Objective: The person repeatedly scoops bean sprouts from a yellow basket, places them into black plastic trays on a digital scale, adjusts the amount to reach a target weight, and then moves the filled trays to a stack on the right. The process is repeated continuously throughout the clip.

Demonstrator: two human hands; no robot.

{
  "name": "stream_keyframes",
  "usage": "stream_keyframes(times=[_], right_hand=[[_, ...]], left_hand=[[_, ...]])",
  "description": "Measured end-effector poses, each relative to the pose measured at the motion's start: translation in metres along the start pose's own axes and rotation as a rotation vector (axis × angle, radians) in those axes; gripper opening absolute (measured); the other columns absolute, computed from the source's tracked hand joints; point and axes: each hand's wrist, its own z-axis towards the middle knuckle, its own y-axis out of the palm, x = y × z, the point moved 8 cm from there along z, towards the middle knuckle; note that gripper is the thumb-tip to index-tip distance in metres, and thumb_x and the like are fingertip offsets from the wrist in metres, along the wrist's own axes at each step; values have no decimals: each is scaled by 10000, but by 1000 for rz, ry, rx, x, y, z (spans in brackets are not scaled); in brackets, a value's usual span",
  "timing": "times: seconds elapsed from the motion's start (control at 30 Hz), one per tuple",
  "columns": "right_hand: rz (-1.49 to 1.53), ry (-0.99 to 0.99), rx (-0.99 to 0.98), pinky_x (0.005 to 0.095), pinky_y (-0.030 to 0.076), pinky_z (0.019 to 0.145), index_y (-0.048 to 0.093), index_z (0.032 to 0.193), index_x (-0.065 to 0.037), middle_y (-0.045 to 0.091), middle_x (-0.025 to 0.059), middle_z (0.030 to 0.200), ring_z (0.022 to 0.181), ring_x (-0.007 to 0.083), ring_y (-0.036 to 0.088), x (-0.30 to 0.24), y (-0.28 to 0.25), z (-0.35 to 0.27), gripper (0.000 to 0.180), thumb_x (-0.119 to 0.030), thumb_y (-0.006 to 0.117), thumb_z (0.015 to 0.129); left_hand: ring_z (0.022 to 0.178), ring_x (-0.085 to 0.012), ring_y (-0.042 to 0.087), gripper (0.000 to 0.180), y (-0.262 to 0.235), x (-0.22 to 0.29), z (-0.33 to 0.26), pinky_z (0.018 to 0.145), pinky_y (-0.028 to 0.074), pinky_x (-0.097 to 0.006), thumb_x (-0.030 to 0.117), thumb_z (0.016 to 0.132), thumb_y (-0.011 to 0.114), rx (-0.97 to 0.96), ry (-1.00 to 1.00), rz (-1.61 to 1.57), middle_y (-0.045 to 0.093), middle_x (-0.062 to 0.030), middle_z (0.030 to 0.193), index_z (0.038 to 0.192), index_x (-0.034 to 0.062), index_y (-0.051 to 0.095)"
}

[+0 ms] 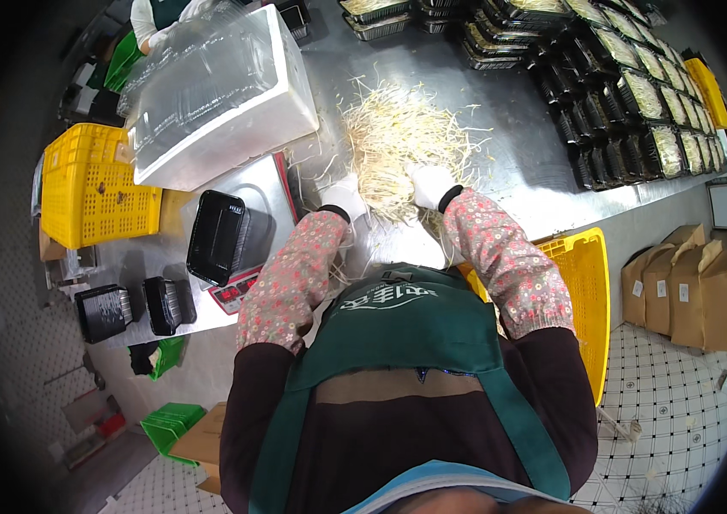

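Here, we see both gloved hands at near edge of pale bean sprout pile (402, 141) on steel tabletop (526, 171). Left hand (344, 199) at pile's near-left fringe, right hand (429, 184) pressed into near side; pile spreads away from both, long axis near to far. Right hand nearer to bulk. Fingers buried in sprouts: we cannot tell whether either grip is closed. Empty black tray (218, 237) rests on scale (248, 214) at left.

Two yellow crates (94, 184) (582, 283), one scale (252, 206), four brown paper bags (693, 287).
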Motion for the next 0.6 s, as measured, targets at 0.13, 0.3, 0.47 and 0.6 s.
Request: stream_keyframes(times=[0.13,0.3,0.47,0.6], right_hand=[[-43,22,-14,438,522,775,611,1051,-114,680,158,969,924,333,659,23,-35,-19,298,-220,636,773],[-115,158,135,416,532,783,640,1080,-138,687,141,988,916,319,663,100,-84,-42,313,-284,633,803],[51,165,268,432,532,779,649,1067,-148,692,143,942,890,343,660,67,-134,-38,329,-340,633,799],[79,2,159,419,540,723,646,1007,-126,689,156,879,825,326,669,1,-70,-10,388,-450,647,795]], left_hand=[[901,-389,653,401,-35,70,-5,791,512,-463,314,801,652,-148,41,135,673,-234,949,1100,55,586],[866,-341,659,414,-103,97,-54,712,533,-420,278,725,735,29,278,128,665,-137,946,1080,121,591],[838,-277,645,488,-81,109,-69,668,535,-404,206,745,701,-68,325,380,637,-63,950,1213,181,566],[937,-302,633,716,-48,124,-78,719,536,-373,217,704,725,-12,433,684,596,-121,1164,1367,152,464]])
